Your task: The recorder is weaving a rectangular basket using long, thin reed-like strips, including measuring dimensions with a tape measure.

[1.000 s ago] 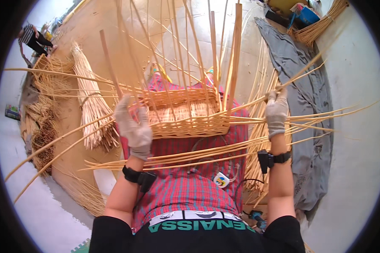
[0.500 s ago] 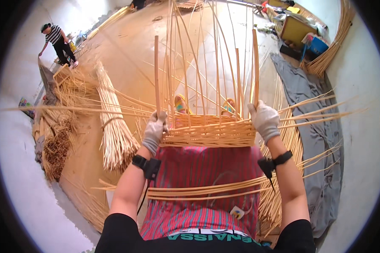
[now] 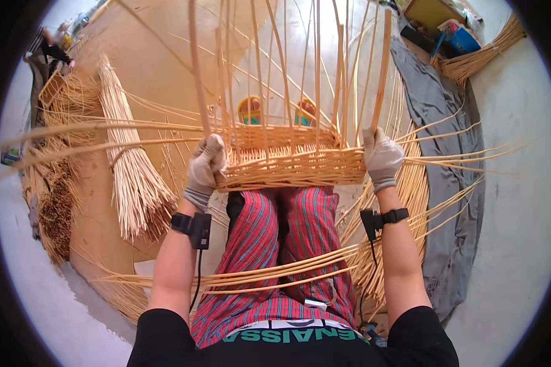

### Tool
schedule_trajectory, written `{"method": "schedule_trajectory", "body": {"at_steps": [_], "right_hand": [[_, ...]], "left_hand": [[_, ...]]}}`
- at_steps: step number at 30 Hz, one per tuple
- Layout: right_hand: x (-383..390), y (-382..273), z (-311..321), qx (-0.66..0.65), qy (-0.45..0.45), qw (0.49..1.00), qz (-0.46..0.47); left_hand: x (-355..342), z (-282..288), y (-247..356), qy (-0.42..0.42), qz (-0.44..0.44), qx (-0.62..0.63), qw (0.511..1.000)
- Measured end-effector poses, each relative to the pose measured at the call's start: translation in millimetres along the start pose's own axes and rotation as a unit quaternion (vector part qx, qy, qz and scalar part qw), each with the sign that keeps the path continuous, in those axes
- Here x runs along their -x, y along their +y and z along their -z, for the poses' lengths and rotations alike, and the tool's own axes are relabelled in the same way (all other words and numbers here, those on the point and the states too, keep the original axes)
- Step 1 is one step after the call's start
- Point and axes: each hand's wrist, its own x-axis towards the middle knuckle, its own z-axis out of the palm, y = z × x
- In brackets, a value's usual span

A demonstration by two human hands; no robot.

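Note:
A half-woven wicker basket hangs level above my lap, its low pale walls ringed by tall upright willow rods. My left hand, in a whitish glove, is closed round its left end at the foot of a thick corner stake. At the opposite end, my gloved right hand grips the corner below another thick stake. Part of the woven bottom shows between the walls. Loose rod ends stick out sideways past both hands. Several long rods lie across the red striped cloth over my legs.
A tied bundle of peeled rods lies on the floor to the left, beside darker bundles. To the right are more rods and a grey cloth. A blue container stands far right; a person is far left.
Both hands have carried the basket up and slightly left in the picture, tilting it so more of its inside shows. The striped cloth now falls between my legs. The whole view has shifted.

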Motion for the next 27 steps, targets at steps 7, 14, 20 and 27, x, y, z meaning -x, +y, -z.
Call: {"method": "schedule_trajectory", "body": {"at_steps": [7,14,20,27], "right_hand": [[13,-15,-2,0.057,0.059,0.997,-0.007],[-6,-30,83,0.076,0.072,0.994,-0.026],[54,-41,120,0.049,0.100,0.994,0.020],[129,-57,122,-0.056,0.045,0.997,0.005]], "left_hand": [[15,-12,11,0.078,-0.018,-0.008,0.997],[27,-55,64,0.148,-0.033,-0.016,0.988],[102,-38,54,0.150,-0.029,-0.001,0.988],[165,-1,-22,0.126,-0.120,-0.094,0.980]]}}
